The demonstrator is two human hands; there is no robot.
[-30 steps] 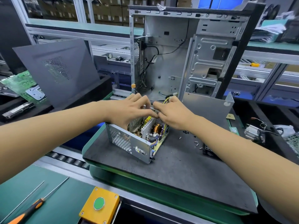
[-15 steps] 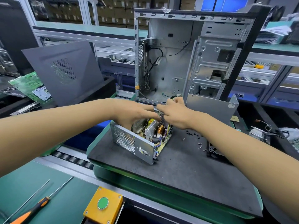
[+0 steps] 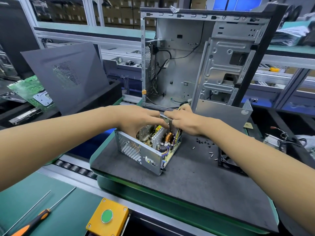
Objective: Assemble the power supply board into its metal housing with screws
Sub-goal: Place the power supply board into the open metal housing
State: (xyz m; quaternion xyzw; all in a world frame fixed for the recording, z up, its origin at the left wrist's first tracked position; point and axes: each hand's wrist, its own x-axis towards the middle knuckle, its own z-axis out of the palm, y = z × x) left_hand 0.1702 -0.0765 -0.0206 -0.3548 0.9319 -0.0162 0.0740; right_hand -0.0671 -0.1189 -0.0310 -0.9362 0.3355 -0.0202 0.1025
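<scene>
Metal housing (image 3: 139,151) with circuit board (image 3: 163,142) inside sits on dark mat (image 3: 196,184). Left hand (image 3: 136,120) grips housing's far rim; right hand (image 3: 185,120) pinches same rim. Loose screws (image 3: 204,145) lie nearby.

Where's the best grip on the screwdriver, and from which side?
Take the screwdriver by its orange-and-black handle, coming down from above. It lies flat on the green bench with the handle toward the near-left corner and the thin bare shaft pointing up-right; the shaft is too slim to hold well. Nothing crowds the handle except a loose rod alongside.
</scene>
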